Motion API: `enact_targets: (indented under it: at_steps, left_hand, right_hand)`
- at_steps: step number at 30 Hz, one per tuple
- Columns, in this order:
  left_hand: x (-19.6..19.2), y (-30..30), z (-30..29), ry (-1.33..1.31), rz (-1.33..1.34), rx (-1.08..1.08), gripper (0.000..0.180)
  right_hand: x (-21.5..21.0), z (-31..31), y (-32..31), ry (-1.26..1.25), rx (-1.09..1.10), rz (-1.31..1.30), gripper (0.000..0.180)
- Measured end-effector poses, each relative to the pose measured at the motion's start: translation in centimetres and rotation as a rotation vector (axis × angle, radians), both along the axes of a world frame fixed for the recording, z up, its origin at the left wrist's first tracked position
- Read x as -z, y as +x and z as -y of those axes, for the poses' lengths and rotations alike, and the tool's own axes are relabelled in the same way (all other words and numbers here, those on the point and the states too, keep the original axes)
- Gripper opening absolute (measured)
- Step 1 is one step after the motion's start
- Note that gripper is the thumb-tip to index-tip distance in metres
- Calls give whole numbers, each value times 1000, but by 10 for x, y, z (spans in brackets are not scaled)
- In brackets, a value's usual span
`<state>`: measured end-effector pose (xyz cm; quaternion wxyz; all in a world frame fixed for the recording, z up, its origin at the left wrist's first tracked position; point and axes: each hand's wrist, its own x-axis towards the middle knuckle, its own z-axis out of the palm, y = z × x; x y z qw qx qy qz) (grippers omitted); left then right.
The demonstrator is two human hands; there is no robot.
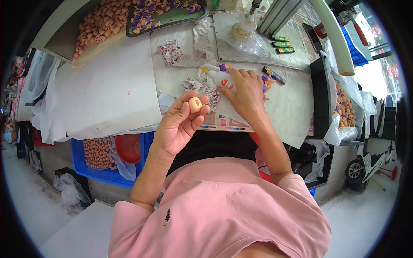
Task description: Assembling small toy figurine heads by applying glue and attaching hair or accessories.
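Observation:
Between the thumb and fingers of my left hand [174, 131] is a small peach-coloured hollow doll head [195, 104], its opening facing right. My right hand [248, 95] is wrapped around a white squeeze bottle [221, 80] with an orange-red label. The bottle lies tilted over the table, its yellow tip pointing left. A crumpled flowered cloth [202, 91] lies below the bottle, just beyond the doll head. Purple and peach doll bodies [267, 84] lie right beside my right hand, which partly hides them.
A dark tray [172, 25] of purple and peach doll parts and a heap of doll heads [97, 30] stand far left. A press [245, 28] rises at the back, with green cylinders [282, 44] beside it. A black bin [322, 92] stands right; a blue crate [103, 174] sits below the table edge.

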<state>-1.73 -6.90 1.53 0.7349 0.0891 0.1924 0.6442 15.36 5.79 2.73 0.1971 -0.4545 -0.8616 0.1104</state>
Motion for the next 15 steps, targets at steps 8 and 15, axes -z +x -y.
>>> enact_targets:
  at_steps: [8, 15]
  left_hand:
    - [21, -5, 1, 16, 15, 9, 38]
    - [20, -1, -7, -52, -139, 18, 38]
  right_hand:
    - [-13, 26, 20, -154, -21, -451, 36]
    - [-29, 53, 36, -425, 4, -881, 38]
